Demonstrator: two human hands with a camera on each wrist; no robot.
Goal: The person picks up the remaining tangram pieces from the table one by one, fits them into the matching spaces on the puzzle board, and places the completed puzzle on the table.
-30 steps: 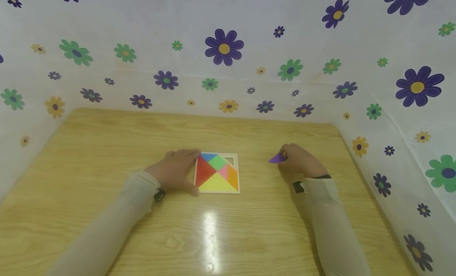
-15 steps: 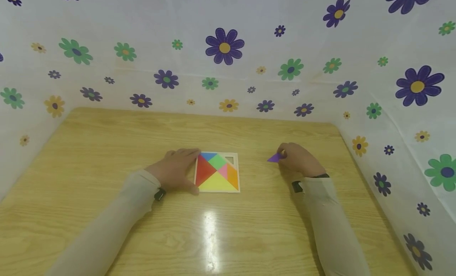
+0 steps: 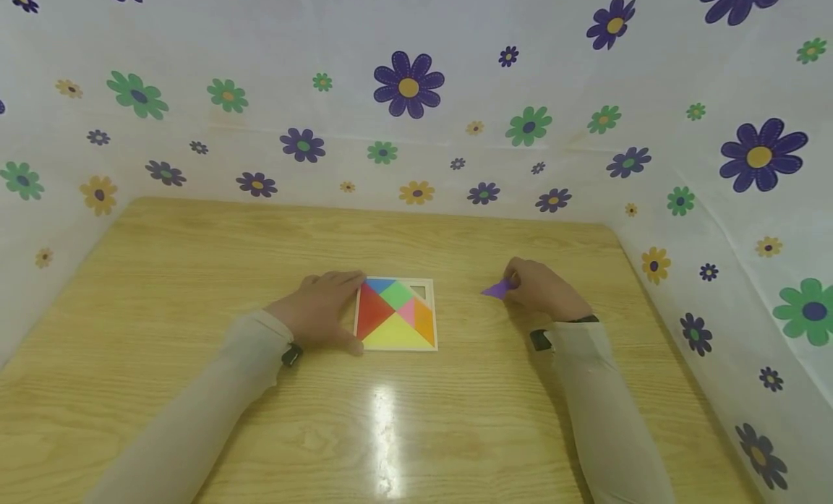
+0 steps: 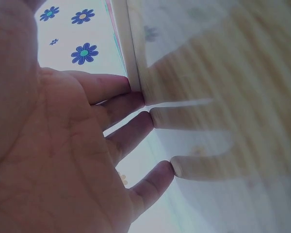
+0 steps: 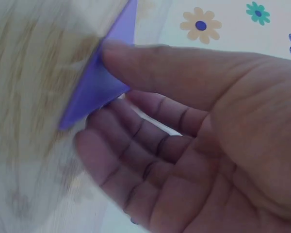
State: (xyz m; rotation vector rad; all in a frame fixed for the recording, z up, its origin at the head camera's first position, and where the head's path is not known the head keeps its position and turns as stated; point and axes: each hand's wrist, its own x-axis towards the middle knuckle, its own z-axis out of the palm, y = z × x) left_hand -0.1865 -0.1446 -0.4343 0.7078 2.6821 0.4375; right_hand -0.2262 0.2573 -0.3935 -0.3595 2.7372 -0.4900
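A square tangram board [image 3: 398,349] with a pale frame lies on the table, holding red, blue, green, pink, orange and yellow pieces. At its upper right corner is a bare triangular gap. My left hand [image 3: 317,312] rests along the board's left edge, its index finger at the far corner and its thumb at the near one. In the left wrist view the fingers are fairly straight, their tips on the table beside the board's edge [image 4: 127,48]. To the right of the board, my right hand [image 3: 540,291] pinches a purple tangram triangle [image 5: 99,85] between thumb and fingers.
The wood-grain table [image 3: 260,432] is glossy, with a bright reflection near the front. White flower-printed cloth [image 3: 455,106] stands along its back and sides. Bare tabletop lies between the board and the right hand.
My right hand has shifted slightly left with the purple triangle, which has turned a little. My left hand and the board stay in place.
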